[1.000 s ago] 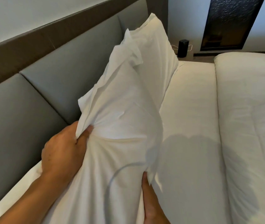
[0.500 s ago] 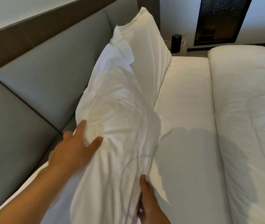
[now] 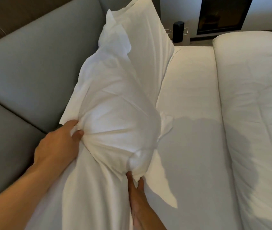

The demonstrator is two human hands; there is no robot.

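Working on a plump white pillow in a creased white cotton case [image 3: 118, 100], propped lengthwise along the head edge of the bed and leaning on the grey padded headboard [image 3: 32, 63]. Long axis running from the near bulge away and upward toward the far corner of the bed, by the black cylindrical speaker [image 3: 178, 31]. Left grip [image 3: 57, 146] curled tight on a bunch of case cloth at the near left of the bulge, headboard side. Right grip [image 3: 136, 195] pinching a gathered fold under the bulge's near right. Both at the near end, so filling ahead of and above either grip, slack case trailing back toward the body. Right grip closer to the bare cream mattress sheet [image 3: 190, 113]; folded-back white duvet [image 3: 251, 97] well apart, along the bed's right edge. Probably next: pushing or shaking along that axis, away from the body, to seat the filling; pulling sideways likely to twist the case.
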